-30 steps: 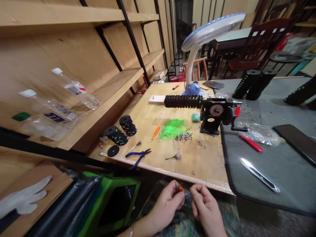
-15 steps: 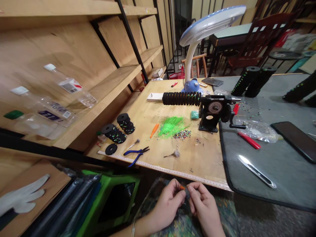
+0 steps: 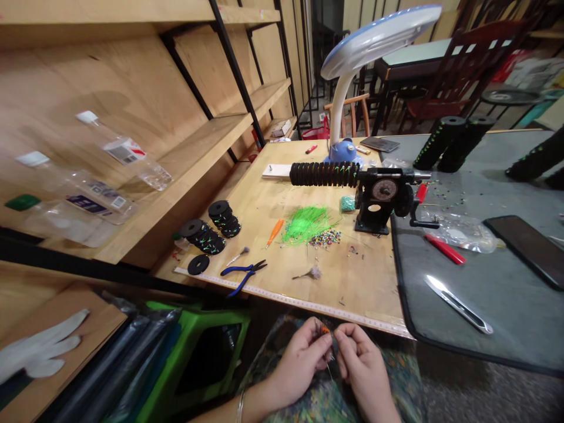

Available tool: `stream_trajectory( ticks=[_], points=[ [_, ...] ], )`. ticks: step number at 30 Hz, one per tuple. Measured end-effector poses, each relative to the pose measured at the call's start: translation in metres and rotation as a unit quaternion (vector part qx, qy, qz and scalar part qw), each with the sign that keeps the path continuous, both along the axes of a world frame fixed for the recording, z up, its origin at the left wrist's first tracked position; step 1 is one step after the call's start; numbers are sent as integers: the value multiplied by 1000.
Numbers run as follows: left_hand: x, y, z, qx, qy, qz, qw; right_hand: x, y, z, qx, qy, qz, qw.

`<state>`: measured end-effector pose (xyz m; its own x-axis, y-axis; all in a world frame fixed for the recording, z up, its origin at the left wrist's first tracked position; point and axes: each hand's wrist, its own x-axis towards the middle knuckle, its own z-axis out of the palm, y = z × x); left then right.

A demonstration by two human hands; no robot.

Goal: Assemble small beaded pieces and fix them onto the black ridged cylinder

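Over the patterned cloth on my lap, my left hand is closed around a small orange piece, mostly hidden by the fingers. A thin line or wire hangs below those fingertips. Close beside it, my right hand is pinched shut, its fingertips almost meeting the left ones; what it grips is too small to make out. On the table ahead lie blue-handled pliers, a small tuft of pale fibres, an orange-handled tool, bright green strands and many tiny coloured beads.
A black hand-cranked winder carries a row of black spools under a desk lamp. Stacked black spools stand at left. The grey mat holds a craft knife, a red tool and a phone.
The left fingers have shifted slightly on the orange piece, and the thin line below them now shows. My right hand stays nearly where it was.
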<state>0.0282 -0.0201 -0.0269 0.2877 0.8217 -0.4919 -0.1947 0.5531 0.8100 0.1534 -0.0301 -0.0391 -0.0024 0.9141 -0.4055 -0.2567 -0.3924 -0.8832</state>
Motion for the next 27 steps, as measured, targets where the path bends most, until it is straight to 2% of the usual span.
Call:
stream_trajectory(
  ticks=[14, 20, 27],
  points=[
    [4, 0, 11, 35, 65, 29, 997, -1, -3, 5, 1, -18, 38, 999],
    [4, 0, 11, 97, 127, 41, 986, -2, -7, -8, 10, -9, 40, 999],
    [6, 2, 12, 74, 98, 42, 992, -4, -10, -22, 18, 2, 28, 999]
  ],
)
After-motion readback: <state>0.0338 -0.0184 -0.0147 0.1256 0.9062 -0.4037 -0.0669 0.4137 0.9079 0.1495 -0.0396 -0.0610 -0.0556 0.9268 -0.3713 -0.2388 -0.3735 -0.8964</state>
